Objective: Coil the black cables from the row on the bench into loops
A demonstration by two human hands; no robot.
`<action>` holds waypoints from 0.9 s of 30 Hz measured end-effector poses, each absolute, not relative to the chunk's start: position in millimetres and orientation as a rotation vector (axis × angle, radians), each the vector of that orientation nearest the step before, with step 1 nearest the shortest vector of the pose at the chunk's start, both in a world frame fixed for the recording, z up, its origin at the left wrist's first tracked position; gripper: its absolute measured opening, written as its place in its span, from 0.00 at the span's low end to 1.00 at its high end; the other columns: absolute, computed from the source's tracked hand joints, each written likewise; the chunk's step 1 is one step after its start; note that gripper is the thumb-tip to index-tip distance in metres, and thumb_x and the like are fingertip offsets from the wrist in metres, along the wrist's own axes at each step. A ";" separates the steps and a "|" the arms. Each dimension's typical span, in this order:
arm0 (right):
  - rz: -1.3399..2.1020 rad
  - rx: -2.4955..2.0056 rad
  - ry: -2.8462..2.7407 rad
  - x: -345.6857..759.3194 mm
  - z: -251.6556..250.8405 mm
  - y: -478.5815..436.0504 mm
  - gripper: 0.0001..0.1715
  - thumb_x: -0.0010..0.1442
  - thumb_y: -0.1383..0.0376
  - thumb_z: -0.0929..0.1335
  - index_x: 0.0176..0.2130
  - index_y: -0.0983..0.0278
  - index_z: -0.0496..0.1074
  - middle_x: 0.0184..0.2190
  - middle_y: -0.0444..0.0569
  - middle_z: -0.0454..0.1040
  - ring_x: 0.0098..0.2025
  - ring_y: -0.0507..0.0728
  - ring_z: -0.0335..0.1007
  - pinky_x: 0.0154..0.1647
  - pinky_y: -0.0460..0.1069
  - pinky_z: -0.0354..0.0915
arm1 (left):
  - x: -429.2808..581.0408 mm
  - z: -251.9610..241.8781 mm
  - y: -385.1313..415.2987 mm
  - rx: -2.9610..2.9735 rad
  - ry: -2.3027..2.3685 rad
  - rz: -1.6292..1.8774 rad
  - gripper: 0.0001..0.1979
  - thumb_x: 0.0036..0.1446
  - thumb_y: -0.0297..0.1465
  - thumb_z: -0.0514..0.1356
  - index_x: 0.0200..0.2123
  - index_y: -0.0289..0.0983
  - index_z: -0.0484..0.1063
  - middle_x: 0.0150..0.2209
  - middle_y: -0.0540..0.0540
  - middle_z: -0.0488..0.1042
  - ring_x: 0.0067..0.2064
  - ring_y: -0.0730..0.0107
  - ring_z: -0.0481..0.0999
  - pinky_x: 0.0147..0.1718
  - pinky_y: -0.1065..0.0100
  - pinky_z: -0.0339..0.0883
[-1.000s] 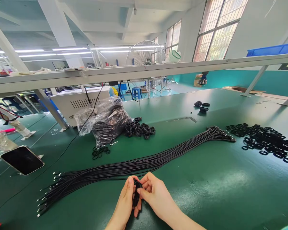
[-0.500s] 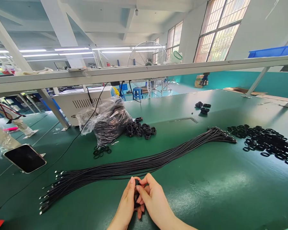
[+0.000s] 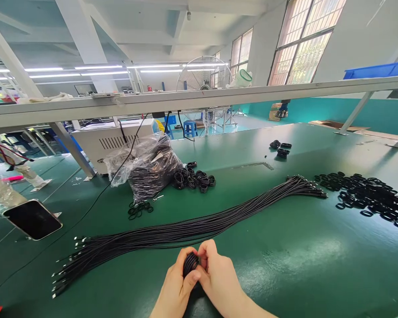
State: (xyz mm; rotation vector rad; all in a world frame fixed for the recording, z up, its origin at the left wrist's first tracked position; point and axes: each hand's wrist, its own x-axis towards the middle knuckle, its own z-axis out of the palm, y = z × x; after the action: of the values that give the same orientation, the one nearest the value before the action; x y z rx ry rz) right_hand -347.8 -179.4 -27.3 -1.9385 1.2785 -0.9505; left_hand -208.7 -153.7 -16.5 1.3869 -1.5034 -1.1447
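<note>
while the left hand (image 3: 175, 282) and the right hand (image 3: 219, 276) pinch a small black coil (image 3: 190, 264) between them, the grip is narrow: the fingers of both hands close on it from either side, holding it in the air just above the green workbench (image 3: 285, 265). whether it is wound cable or a stack of rubber rings is hard to tell, since the fingers hide much of it. it looks light and soft, likely to flex and perhaps slip, so it seems best taken by its outer edge with the fingertips.

behind the hands lies one long bundle of black cables (image 3: 172, 236), dozens of them (too many and too tangled to count exactly), with small metal ends at both tips. there are four groups of black rings: a large heap of rings (image 3: 365, 196) at the right, a smaller heap of rings (image 3: 194, 179) beside a clear plastic bag (image 3: 149, 170), a loose cluster of rings (image 3: 139, 210) in front of the bag, and a few dark pieces (image 3: 280, 149) farther along the bench.
</note>
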 end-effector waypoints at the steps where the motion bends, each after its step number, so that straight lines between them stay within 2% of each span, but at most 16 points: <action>1: -0.938 -1.971 1.266 -348.5 -28.2 -180.1 0.12 0.55 0.71 0.60 0.40 0.60 0.59 0.21 0.38 0.69 0.19 0.52 0.63 0.23 0.44 0.55 | -207.2 -14.9 -153.3 1.411 -1.568 -1.107 0.26 0.56 0.53 0.54 0.49 0.42 0.65 0.35 0.45 0.75 0.35 0.59 0.72 0.36 0.65 0.64; 5: -0.880 -2.193 1.184 -350.4 -31.1 -182.3 0.22 0.54 0.73 0.60 0.49 0.60 0.60 0.24 0.40 0.74 0.22 0.53 0.68 0.24 0.45 0.55 | -203.2 -10.7 -154.5 1.471 -1.702 -1.123 0.26 0.56 0.48 0.57 0.53 0.42 0.58 0.40 0.44 0.75 0.39 0.56 0.73 0.42 0.61 0.62; 11: -0.875 -2.489 1.211 -350.1 -37.1 -185.8 0.27 0.52 0.76 0.60 0.51 0.64 0.64 0.24 0.43 0.75 0.22 0.53 0.68 0.26 0.46 0.56 | -200.9 -2.1 -158.6 1.473 -1.687 -1.339 0.36 0.45 0.37 0.68 0.54 0.41 0.53 0.37 0.49 0.75 0.39 0.59 0.73 0.42 0.63 0.63; 14: -0.894 -2.602 1.210 -347.6 -41.8 -186.9 0.29 0.50 0.77 0.60 0.52 0.66 0.64 0.30 0.47 0.77 0.26 0.55 0.70 0.27 0.48 0.56 | -200.0 2.9 -156.4 1.488 -1.702 -1.330 0.40 0.45 0.32 0.67 0.58 0.40 0.48 0.42 0.46 0.76 0.44 0.58 0.74 0.46 0.62 0.62; 17: -0.836 -2.650 1.253 -343.6 -47.1 -184.8 0.22 0.51 0.78 0.59 0.46 0.66 0.65 0.29 0.48 0.76 0.26 0.55 0.70 0.27 0.49 0.56 | -197.8 2.4 -153.9 1.497 -1.750 -1.286 0.35 0.53 0.28 0.57 0.62 0.40 0.45 0.47 0.43 0.75 0.47 0.60 0.74 0.48 0.63 0.61; 20: -0.765 -2.654 1.297 -339.2 -51.0 -180.6 0.13 0.54 0.77 0.59 0.37 0.63 0.64 0.24 0.46 0.72 0.24 0.55 0.68 0.26 0.49 0.54 | -197.4 -1.3 -152.6 1.629 -1.730 -1.182 0.34 0.51 0.24 0.53 0.62 0.40 0.47 0.44 0.44 0.76 0.44 0.60 0.76 0.46 0.63 0.62; 22: -0.732 -2.678 1.271 -336.5 -52.4 -178.1 0.12 0.54 0.77 0.60 0.35 0.63 0.63 0.25 0.46 0.71 0.25 0.55 0.68 0.26 0.49 0.54 | -200.0 -3.5 -151.3 1.759 -1.693 -1.090 0.30 0.48 0.23 0.53 0.56 0.42 0.58 0.39 0.46 0.78 0.40 0.57 0.76 0.42 0.63 0.62; 24: -0.693 -2.693 1.254 -334.5 -52.7 -176.5 0.13 0.53 0.78 0.61 0.35 0.63 0.63 0.26 0.46 0.72 0.26 0.55 0.68 0.27 0.49 0.55 | -204.8 -5.2 -149.5 1.854 -1.665 -0.997 0.20 0.46 0.23 0.54 0.44 0.43 0.67 0.34 0.46 0.78 0.38 0.53 0.76 0.39 0.63 0.60; 27: -0.596 -2.633 1.267 -333.8 -49.9 -175.8 0.14 0.52 0.78 0.61 0.37 0.63 0.64 0.28 0.48 0.72 0.28 0.56 0.69 0.29 0.49 0.55 | -210.9 -8.7 -148.9 1.870 -1.623 -0.950 0.10 0.47 0.24 0.53 0.32 0.42 0.70 0.33 0.43 0.78 0.38 0.49 0.76 0.36 0.62 0.58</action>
State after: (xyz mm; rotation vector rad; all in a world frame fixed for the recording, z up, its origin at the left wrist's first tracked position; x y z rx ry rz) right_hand -333.8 -175.8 -49.9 -2.6333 1.2670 -0.5955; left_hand -210.9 -148.9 -8.7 1.8700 -1.6232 -0.9498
